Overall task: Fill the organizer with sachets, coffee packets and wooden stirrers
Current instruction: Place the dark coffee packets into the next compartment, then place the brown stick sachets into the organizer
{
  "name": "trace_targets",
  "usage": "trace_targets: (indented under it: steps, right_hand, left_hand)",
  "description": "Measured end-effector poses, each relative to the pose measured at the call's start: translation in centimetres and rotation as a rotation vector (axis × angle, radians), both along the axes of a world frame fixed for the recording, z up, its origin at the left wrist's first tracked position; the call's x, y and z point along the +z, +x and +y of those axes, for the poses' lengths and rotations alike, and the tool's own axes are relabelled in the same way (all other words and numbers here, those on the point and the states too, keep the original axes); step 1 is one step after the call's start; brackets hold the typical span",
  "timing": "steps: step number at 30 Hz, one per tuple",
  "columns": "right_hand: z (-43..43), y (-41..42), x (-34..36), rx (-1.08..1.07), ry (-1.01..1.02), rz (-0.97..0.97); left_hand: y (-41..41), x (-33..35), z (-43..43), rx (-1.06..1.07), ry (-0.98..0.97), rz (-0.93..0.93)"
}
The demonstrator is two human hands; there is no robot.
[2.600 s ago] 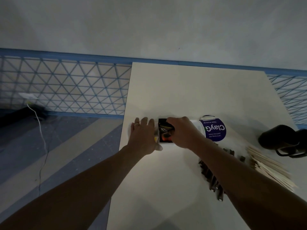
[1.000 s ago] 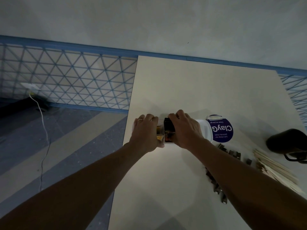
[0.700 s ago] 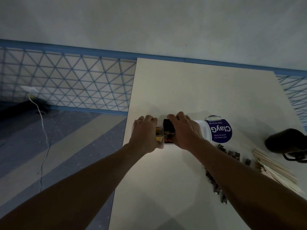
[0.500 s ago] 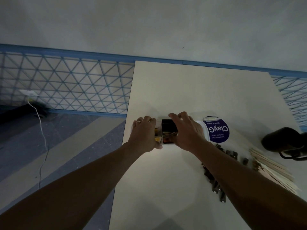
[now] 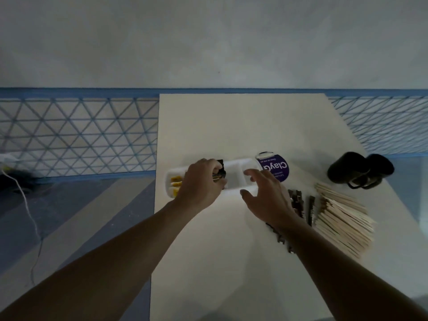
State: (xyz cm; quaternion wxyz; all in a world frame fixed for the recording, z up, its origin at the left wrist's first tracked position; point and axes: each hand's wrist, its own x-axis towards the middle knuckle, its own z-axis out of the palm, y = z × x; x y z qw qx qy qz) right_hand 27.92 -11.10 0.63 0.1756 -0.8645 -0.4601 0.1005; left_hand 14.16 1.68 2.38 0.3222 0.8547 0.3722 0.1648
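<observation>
Over the one white organizer [image 5: 236,176], left hand [image 5: 199,184] grips dark coffee packets [image 5: 221,169]; right hand [image 5: 266,196] hovers spread, empty.

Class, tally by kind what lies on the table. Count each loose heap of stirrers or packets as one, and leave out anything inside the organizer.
White organizer: 1
Purple-labelled tub: 1
Black mugs: 2
Wooden stirrer heap: 1
Loose dark packet heap: 1
Total: 6
</observation>
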Motion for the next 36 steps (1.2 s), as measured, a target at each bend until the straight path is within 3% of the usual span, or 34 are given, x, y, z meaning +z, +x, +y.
trace_targets:
  steps: [13, 24, 36]
  right_hand:
    - [-10.8, -1.1, -3.1, -0.22, -0.026, 0.099]
    - [-14.8, 5.8, -3.7, -0.435, 0.042, 0.131]
    - [-12.4, 11.2, -5.9, -0.323, 0.042, 0.243]
  left_hand:
    - [1.6, -2.5, -8.5, -0.208, -0.187, 0.115]
    - [6.9, -3.7, -10.6, -0.214, -0.207, 0.259]
    - [13.7, -6.2, -11.9, -0.05, -0.124, 0.26]
